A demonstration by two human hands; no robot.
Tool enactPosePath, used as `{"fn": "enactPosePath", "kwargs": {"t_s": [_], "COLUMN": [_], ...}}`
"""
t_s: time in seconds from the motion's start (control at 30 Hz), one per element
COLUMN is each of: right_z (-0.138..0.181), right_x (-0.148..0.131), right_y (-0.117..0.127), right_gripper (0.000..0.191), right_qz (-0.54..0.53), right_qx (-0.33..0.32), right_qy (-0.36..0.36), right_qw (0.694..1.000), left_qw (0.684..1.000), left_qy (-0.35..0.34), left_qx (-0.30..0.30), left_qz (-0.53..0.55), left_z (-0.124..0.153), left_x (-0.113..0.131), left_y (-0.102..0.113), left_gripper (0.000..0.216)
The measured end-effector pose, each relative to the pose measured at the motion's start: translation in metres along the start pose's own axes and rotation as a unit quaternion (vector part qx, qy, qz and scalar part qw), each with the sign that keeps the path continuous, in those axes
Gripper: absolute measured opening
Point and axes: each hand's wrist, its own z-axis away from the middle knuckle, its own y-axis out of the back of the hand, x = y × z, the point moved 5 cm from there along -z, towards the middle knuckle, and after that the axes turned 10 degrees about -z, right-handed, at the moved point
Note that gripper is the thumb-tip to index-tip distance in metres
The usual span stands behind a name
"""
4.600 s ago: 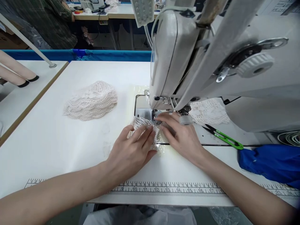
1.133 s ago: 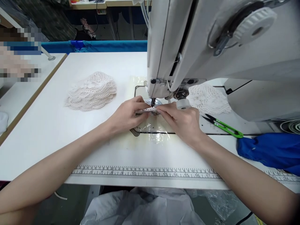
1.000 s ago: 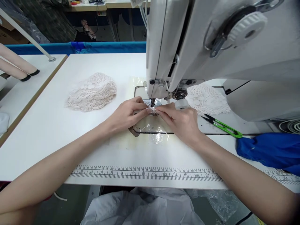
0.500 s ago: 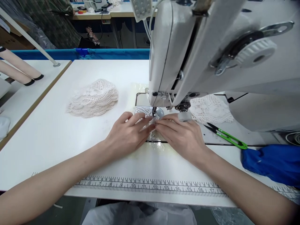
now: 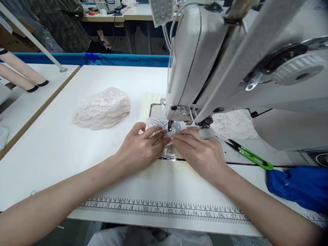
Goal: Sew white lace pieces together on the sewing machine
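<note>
Pressing a small lace piece (image 5: 155, 123) flat against the desk (image 5: 64, 153) at the presser foot (image 5: 169, 127) of the sewing machine (image 5: 205, 68), the left hand (image 5: 139, 148) and right hand (image 5: 202, 153) lie palm-down. Their fingers are stretched out with the tips nearly meeting, and they grip nothing. This spread seemingly holds the lace taut and aligned. A stack of lace pieces (image 5: 102, 109) sits to the left, and thread snips (image 5: 249, 155) lie near the right hand.

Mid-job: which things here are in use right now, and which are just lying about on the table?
In use: lace piece at the needle, under left hand and right hand; sewing machine.
Lying about, untouched: lace stack, second lace pile beside the machine, green snips, blue cloth.
</note>
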Motion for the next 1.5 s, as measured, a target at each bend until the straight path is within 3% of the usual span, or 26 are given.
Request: {"fn": "enactPosePath", "kwargs": {"t_s": [0.27, 0.6, 1.5], "right_z": [-0.004, 0.001, -0.004], "right_x": [0.002, -0.003, 0.001], "right_y": [-0.003, 0.000, -0.003], "right_gripper": [0.016, 0.015, 0.018], "right_qz": [0.005, -0.029, 0.008], "right_qx": [0.003, -0.006, -0.019], "right_qy": [-0.026, -0.007, -0.045], "right_qw": [1.000, 1.000, 0.999], "left_qw": [1.000, 1.000, 1.000], "left_qy": [0.018, -0.004, 0.011], "left_qx": [-0.002, 0.020, 0.009], "left_qz": [0.015, 0.013, 0.017], "left_z": [-0.004, 0.006, 0.000], "left_x": [-0.009, 0.004, -0.004], "left_y": [-0.006, 0.007, -0.005], "left_gripper": [0.025, 0.023, 0.030]}}
